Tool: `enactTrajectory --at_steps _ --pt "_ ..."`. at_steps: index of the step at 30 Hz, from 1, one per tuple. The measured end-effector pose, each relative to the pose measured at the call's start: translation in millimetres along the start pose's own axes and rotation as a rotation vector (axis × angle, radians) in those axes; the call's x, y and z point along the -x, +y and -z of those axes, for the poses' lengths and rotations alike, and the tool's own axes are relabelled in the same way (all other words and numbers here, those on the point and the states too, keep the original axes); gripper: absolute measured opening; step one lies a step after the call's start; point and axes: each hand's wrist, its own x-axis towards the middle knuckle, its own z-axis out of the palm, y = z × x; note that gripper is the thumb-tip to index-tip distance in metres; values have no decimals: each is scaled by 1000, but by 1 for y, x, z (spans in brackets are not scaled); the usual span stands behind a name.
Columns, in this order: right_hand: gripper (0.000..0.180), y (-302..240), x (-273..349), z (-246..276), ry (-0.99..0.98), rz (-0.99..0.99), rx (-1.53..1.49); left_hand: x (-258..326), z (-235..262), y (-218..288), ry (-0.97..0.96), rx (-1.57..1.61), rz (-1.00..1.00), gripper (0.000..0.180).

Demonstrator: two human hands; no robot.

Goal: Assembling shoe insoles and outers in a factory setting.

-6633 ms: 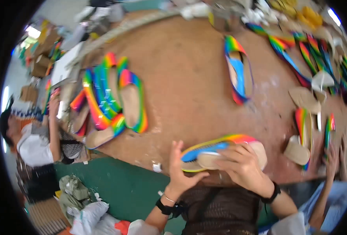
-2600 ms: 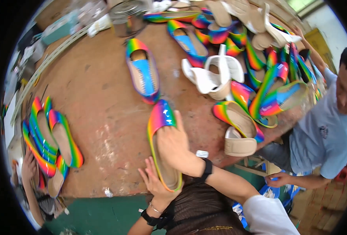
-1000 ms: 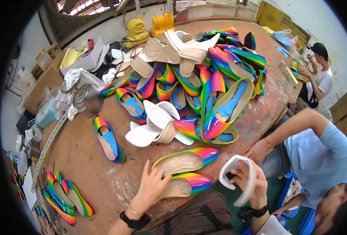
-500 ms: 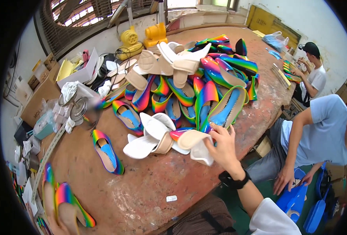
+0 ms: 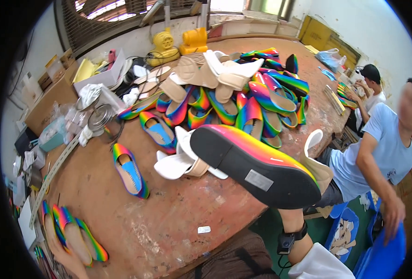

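Observation:
A rainbow slip-on shoe point(image 5: 257, 162) with a black sole turned toward me is raised over the table's near right edge. My right hand, above its watch-banded wrist point(image 5: 292, 217), is hidden behind this shoe and grips it. Beside the shoe's heel a cream and white insole point(image 5: 318, 167) stands up, apparently in the same grip. At the lower left, my left hand point(image 5: 66, 258) is closed around the back of a rainbow shoe point(image 5: 51, 223), its fingertips partly hidden. Two more shoe edges, including a rainbow shoe point(image 5: 92, 239), lie close beside it.
A heap of rainbow shoes point(image 5: 252, 116) with beige and white insoles point(image 5: 201, 72) fills the table's middle. A single shoe point(image 5: 129, 172) lies left of it. Yellow blowers point(image 5: 194, 41) and a white box point(image 5: 101, 74) stand behind. A co-worker point(image 5: 373, 149) sits at the right with blue bins.
My right hand has lifted a shoe and an insole from the heap, sole toward me. My left hand has brought its shoe down beside the others. The co-worker's arm has swung right.

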Motion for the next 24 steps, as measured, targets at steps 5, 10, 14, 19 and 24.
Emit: enactTrajectory --at_steps 5,10,14,19,24 --pt "39 48 8 -34 -369 -409 -321 95 -54 6 -317 997 614 62" --pt "50 56 31 -94 -547 -910 -85 66 -57 137 -777 2332 961 96" --pt "36 52 24 -128 -554 -861 349 123 -82 131 -790 1741 982 91" --pt "66 50 14 -115 -284 -725 -10 166 -52 167 102 1922 1170 64" --pt "51 69 27 -121 -263 -701 105 185 -35 138 -226 807 591 46"
